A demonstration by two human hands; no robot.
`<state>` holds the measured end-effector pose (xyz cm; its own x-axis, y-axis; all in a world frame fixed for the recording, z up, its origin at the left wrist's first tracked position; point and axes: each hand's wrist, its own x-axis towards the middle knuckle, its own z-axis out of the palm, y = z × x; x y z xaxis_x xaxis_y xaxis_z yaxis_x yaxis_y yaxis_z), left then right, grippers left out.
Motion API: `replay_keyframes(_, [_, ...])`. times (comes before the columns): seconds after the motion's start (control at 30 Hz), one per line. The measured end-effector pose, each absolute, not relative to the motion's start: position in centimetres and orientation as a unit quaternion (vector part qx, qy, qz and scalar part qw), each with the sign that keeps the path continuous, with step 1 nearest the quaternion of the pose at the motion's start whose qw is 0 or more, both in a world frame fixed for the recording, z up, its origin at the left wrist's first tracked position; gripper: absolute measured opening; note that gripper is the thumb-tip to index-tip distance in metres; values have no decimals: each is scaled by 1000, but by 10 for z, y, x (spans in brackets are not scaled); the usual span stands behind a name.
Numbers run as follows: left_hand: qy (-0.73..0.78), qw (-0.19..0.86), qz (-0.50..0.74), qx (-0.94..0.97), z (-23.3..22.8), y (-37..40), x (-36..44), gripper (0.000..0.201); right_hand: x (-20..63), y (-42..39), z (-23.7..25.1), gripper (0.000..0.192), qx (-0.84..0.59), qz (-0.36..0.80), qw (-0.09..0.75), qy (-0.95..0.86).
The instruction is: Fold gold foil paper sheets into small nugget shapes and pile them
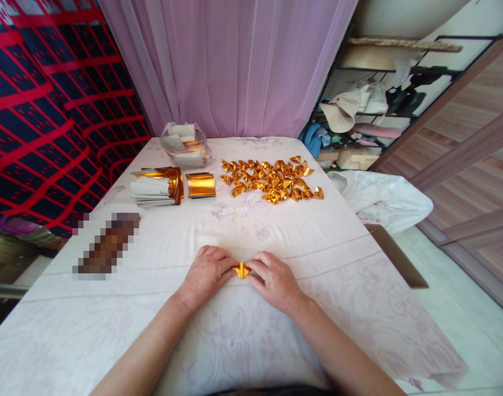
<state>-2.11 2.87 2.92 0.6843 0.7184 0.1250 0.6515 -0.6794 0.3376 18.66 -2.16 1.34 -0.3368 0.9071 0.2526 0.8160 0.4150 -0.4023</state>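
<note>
Between my two hands, just above the near middle of the table, is a small piece of folded gold foil paper (242, 270). My left hand (209, 273) pinches its left end between thumb and fingers. From the other side, my right hand (276, 279) grips the right end the same way. Farther back lies a loose spread of folded gold pieces (276, 179). To their left are a short stack of gold foil sheets (201, 186) and a larger stack of sheets (152, 191) with white backs and gold faces.
A clear plastic bag (186, 146) with more sheets stands at the back left. A pixelated dark item (109, 245) lies at the left. The table (317, 308) has a pale flowered cover. A white bag (383, 201) and shelves (375, 69) are beyond its right edge.
</note>
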Motion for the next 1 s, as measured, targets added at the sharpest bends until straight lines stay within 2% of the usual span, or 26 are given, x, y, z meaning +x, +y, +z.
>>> replay_keyframes(0.23, [391,117,167,898,16,25,-17,18,192,-21,16,20,-505,87,196,-836])
replay_keyframes(0.5, [390,114,157,900,15,25,-15,23,188,-21,10,15,-535,93,236,-806])
replay_keyframes(0.63, [403,101,164,895,16,23,-13,20,186,-19,7,13,-555,96,243,-790])
replay_keyframes(1.0, [416,173,149,880,22,23,-13,14,186,-18,13,14,-566,135,229,-780])
